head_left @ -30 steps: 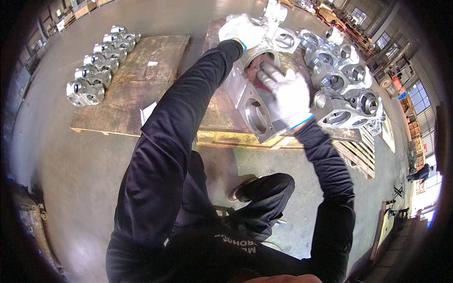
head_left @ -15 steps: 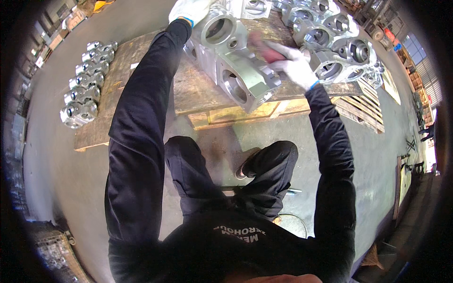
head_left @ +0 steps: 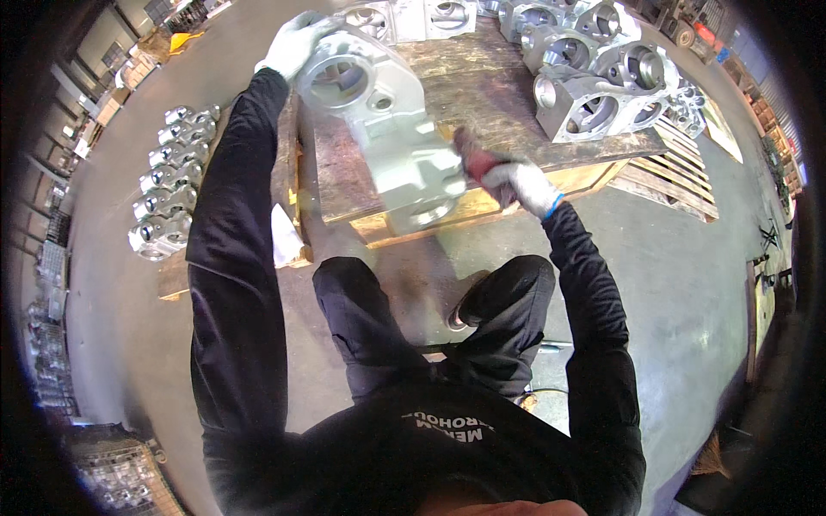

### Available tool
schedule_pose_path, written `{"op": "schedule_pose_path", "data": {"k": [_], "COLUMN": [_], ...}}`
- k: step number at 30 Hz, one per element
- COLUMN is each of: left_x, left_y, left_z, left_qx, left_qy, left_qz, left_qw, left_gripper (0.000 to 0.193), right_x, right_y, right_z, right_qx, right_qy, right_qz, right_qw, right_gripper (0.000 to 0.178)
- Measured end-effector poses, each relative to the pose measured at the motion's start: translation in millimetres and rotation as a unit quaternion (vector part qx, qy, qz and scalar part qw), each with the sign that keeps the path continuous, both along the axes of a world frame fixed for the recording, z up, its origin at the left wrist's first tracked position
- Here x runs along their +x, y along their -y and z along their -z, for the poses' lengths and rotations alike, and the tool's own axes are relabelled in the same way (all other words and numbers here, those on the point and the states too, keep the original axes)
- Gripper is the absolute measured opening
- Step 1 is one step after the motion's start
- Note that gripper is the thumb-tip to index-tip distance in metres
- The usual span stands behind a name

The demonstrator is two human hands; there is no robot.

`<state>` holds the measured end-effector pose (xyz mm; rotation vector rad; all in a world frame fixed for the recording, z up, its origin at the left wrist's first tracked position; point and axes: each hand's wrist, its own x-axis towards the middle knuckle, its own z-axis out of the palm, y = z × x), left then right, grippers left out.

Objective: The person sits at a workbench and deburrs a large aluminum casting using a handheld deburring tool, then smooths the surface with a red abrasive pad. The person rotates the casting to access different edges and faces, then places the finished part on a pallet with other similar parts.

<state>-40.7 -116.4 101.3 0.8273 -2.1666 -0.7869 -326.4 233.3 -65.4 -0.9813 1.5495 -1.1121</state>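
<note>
A large silvery metal casting with round bores is tilted over the near edge of a wooden table, its lower end blurred. My left hand, in a white glove, grips its upper left end beside the big round bore. My right hand, also gloved in white, is closed around a dark red, soft-looking cloth or pad. That red piece is beside the casting's lower right side; whether it touches cannot be told.
The worn wooden table top bears several similar castings at the right and more castings at the far edge. A row of smaller castings stands at the left. A slatted pallet lies right of the table.
My left hand has moved left and toward me, and the casting has turned and shifted left with it. My right hand has moved down and slightly left with the red piece.
</note>
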Motion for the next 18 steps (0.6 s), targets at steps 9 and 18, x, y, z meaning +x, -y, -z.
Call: {"op": "schedule_pose_path", "data": {"k": [9, 18], "left_x": [17.5, 28.1], "left_y": [-9.9, 3.2], "left_z": [-9.2, -12.0], "left_qx": [-0.042, -0.359], "left_qy": [0.015, 0.262], "left_qz": [0.029, 0.011], "left_qw": [0.999, 0.896], "left_gripper": [0.031, 0.037], "right_x": [89.2, 110.8], "right_y": [25.6, -59.6], "right_z": [7.8, 65.0], "right_qx": [-0.18, -0.226], "right_qy": [-0.119, -0.171], "right_qz": [0.049, 0.05], "right_qw": [0.975, 0.958], "right_gripper": [0.057, 0.059]}}
